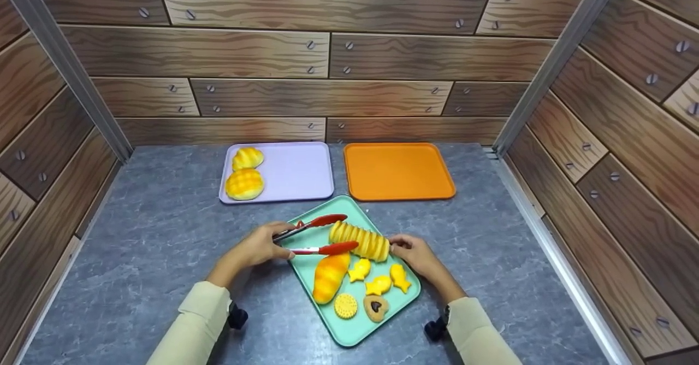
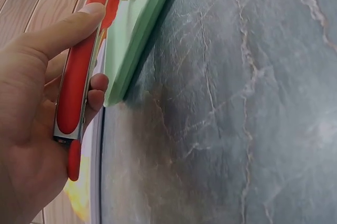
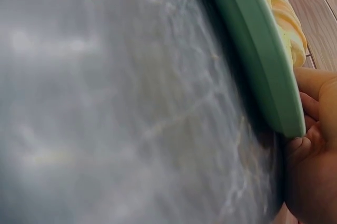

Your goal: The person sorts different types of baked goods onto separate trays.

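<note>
Head view: grey tabletop [image 1: 136, 245] runs wide left and right of mint tray [image 1: 349, 331], set cornerwise, far corner close to near edge of orange tray [image 1: 400, 171]. Right hand [image 1: 416, 253] pinches mint tray's right rim; left hand [image 1: 262, 246] grips tongs [image 1: 334, 248], spread over ridged loaf [image 1: 365, 238] on mint tray, contact hard to tell. Right wrist view: loaf half hidden behind tray wall, right hand partly cut off

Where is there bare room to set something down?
The orange tray is bare, as is the purple tray right of its buns. Bare table lies left of the left hand. The green tray is crowded with food and tongs.
</note>
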{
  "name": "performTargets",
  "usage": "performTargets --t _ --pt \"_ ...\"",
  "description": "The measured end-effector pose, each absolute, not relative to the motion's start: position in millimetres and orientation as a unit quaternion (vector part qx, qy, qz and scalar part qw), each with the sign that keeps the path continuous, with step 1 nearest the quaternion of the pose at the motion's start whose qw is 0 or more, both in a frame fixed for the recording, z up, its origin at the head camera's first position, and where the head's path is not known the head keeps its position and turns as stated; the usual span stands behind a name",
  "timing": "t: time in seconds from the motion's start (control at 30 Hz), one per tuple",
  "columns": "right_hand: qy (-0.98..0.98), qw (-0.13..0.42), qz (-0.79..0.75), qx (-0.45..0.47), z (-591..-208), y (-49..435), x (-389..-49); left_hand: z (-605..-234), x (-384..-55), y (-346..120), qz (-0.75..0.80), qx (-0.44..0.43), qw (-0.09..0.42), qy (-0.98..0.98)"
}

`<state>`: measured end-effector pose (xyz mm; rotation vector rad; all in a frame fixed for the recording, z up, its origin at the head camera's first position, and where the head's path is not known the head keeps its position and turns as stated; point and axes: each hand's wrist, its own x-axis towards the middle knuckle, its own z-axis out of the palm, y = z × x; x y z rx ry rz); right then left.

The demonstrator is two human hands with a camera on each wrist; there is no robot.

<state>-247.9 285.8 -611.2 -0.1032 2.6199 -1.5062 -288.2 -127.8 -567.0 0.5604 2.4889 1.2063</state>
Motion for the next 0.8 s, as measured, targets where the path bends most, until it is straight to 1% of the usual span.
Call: performTargets --t 0.47,0.8 --pt "0.86 0.06 -0.506 -0.027 -609 284 -246 -572 -279 -131 0.461 0.193 0.125 0.857" --pt "0.869 0.062 -0.491 -0.017 -609 284 -247 -574 -276 -135 0.46 0.182 0.091 0.864"
